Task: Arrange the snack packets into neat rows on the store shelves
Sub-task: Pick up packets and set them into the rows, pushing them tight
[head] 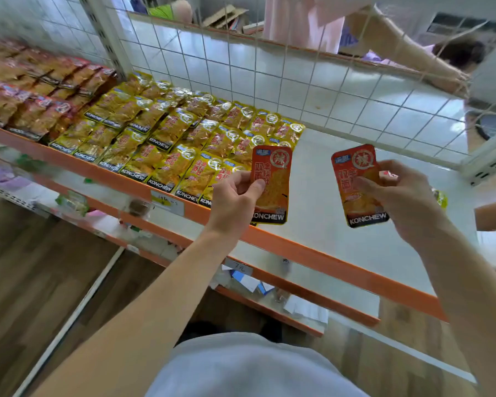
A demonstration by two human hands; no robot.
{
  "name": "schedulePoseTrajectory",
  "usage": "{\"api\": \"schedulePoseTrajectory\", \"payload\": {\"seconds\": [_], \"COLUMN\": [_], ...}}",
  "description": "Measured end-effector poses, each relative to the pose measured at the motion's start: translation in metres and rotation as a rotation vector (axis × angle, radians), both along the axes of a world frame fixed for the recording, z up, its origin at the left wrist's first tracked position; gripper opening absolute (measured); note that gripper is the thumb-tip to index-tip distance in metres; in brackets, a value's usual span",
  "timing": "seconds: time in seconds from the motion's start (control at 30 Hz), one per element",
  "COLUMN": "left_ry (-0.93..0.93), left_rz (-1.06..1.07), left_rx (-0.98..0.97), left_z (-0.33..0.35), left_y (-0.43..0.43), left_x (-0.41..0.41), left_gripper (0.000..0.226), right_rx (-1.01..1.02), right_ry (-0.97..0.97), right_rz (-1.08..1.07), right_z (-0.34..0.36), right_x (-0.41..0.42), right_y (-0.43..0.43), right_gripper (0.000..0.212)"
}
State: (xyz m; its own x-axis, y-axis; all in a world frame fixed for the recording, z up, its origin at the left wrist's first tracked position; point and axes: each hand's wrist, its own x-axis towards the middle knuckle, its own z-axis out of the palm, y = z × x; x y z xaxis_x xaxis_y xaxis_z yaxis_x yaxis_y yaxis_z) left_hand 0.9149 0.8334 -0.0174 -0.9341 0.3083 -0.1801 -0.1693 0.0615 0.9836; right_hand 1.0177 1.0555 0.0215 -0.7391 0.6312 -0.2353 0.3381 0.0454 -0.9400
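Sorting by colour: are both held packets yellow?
No: the left packet, held by the left hand, and the right packet, held by the right hand, are both orange-red.

Bright, even, diffuse light; shadows faint. Glare flecks the glossy yellow foil snack packets (166,133) left of the left hand (235,202); farther left, reddish-brown foil packets (26,93) smear into blur. The left orange-red printed packet (278,193) and right orange-red printed packet (355,209), pinched in the left hand and right hand (407,202), are sharp. Beyond the hands, the white wire grid panel (269,70) bows with wide-angle distortion.
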Motion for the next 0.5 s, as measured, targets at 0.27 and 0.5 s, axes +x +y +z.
{"api": "schedulePoseTrajectory", "payload": {"seconds": [0.27, 0.5], "left_ry": [0.017, 0.069], "left_rz": [0.071, 0.209], "left_rx": [0.008, 0.007], "left_z": [0.015, 0.021], "left_y": [-0.079, -0.197], "left_x": [-0.041, -0.074], "left_gripper": [0.008, 0.016], "right_rx": [-0.4, -0.405], "right_ry": [0.114, 0.137], "right_rz": [0.071, 0.045], "right_z": [0.004, 0.016], "right_x": [-0.052, -0.101], "right_y": [-0.113, -0.217], "right_gripper": [0.019, 0.014]}}
